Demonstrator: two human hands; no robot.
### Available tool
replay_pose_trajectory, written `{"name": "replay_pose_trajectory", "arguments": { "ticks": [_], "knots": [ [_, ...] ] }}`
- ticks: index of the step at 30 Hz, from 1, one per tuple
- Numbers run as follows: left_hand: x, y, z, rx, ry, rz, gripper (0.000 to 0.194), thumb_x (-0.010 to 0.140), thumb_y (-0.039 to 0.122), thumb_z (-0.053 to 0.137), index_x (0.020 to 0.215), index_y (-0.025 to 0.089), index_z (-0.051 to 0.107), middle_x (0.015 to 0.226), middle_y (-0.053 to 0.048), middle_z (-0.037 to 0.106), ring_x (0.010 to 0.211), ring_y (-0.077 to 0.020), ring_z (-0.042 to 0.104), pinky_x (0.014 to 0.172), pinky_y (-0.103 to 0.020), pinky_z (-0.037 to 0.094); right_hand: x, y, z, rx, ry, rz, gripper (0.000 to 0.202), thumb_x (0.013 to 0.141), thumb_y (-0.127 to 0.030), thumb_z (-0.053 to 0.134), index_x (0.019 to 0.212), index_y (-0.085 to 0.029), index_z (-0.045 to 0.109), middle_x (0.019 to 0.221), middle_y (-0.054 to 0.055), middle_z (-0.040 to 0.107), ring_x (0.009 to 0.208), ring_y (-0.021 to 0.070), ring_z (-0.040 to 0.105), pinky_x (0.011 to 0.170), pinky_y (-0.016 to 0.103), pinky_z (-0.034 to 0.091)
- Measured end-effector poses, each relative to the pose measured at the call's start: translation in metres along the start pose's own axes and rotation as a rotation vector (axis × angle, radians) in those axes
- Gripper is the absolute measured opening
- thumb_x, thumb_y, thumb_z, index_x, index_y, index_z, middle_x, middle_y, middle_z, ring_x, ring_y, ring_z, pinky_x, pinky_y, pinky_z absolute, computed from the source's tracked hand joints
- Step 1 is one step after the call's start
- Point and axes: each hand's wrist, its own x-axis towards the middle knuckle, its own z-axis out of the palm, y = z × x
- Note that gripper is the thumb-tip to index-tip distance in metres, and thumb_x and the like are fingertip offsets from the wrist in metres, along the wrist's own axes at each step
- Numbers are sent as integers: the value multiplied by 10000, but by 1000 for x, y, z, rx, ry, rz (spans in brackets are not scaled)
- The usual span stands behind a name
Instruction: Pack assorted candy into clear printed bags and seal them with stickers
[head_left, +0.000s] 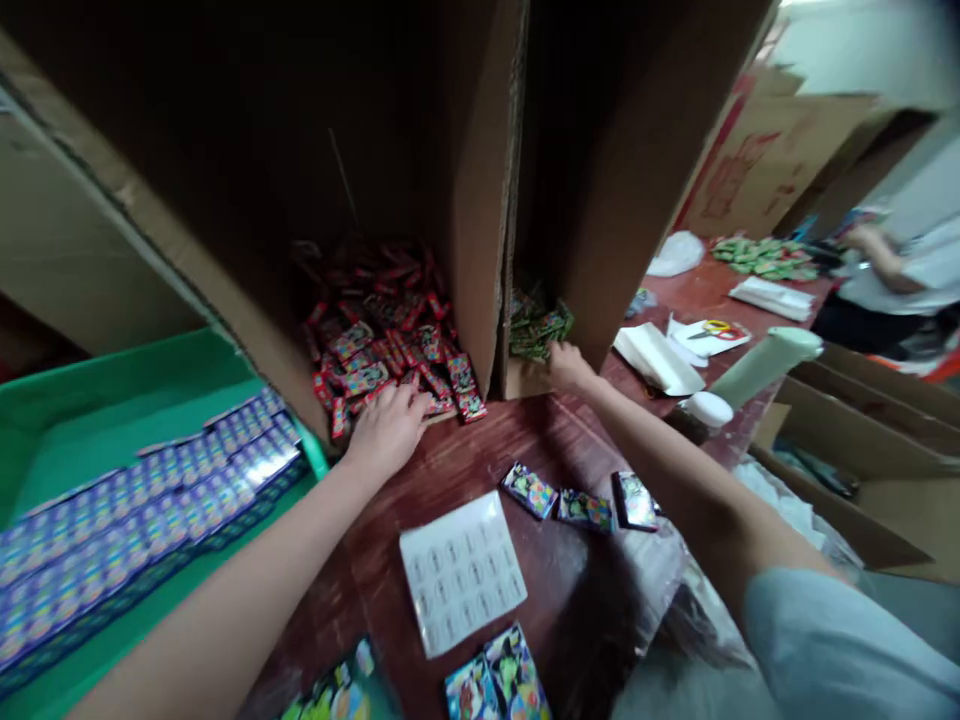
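Note:
In the left cardboard compartment lies a heap of red packets (390, 320). My left hand (390, 425) rests at the heap's front edge, its fingers spread over the nearest packets. Green packets (536, 325) fill the bottom of the narrower compartment to the right. My right hand (568, 368) reaches to their front edge with the fingers bent together; what they hold, if anything, is too small to tell. On the table before me are a white sticker sheet (463, 572) and small dark printed boxes (530, 488). Two more printed boxes (516, 672) lie nearer to me.
A green crate (150, 385) with rows of purple boxes (142, 510) stands at the left. At the right are scissors (718, 330), a pale green bottle (772, 365) and an open carton (862, 470). Another person (911, 265) works at the far right.

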Motion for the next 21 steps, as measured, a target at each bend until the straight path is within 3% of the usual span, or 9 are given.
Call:
{"name": "replay_pose_trajectory", "arguments": {
  "ticks": [2, 5, 8, 12, 16, 21],
  "knots": [
    [18, -2, 15, 17, 27, 64, 272, 932, 144, 506, 1101, 175, 718, 1192, -179, 652, 1120, -358, 559, 891, -472, 485, 24, -3, 11, -36, -16, 91, 725, 865, -401, 715, 1464, -104, 433, 1438, 254, 504, 1311, 382, 487, 1064, 478, 427],
    [21, -2, 30, 30, 52, 109, 318, 923, 66, 435, 958, 152, 739, 1067, -193, 678, 1042, -359, 580, 849, -475, 468, 45, -3, 29, -57, -28, 201, 643, 921, -509, 658, 1434, -166, 480, 1450, 180, 510, 1276, 335, 535, 1042, 511, 457],
    [13, -5, 31, 44, 48, 104, 368, 945, 60, 376, 981, 134, 734, 1044, -206, 683, 1034, -367, 585, 856, -490, 448, 50, 0, 42, -54, -31, 238, 511, 987, -499, 580, 1388, -185, 532, 1390, 127, 563, 1225, 294, 580, 1034, 533, 472],
    [9, -9, 26, 45, 15, 80, 370, 979, 111, 358, 1080, 152, 712, 1065, -202, 691, 1074, -368, 576, 885, -498, 433, 40, 8, 46, -17, -17, 191, 486, 977, -458, 606, 1351, -152, 558, 1358, 147, 588, 1251, 298, 563, 1070, 518, 439],
    [13, -6, 26, 35, -35, 86, 359, 958, 104, 396, 1136, 167, 700, 1177, -184, 695, 1133, -346, 571, 923, -470, 431, 3, 20, 33, 93, -23, 71, 605, 866, -439, 725, 1317, -68, 567, 1287, 221, 598, 1244, 333, 543, 1075, 447, 419],
    [18, 11, 19, 40, -86, 62, 369, 942, 104, 373, 1045, 164, 722, 1047, -191, 716, 1088, -355, 591, 897, -464, 432, -93, 43, 7, 329, -108, -183, 606, 781, -421, 802, 1292, -172, 593, 1207, 116, 602, 1119, 275, 598, 967, 410, 509]
  ]
}}
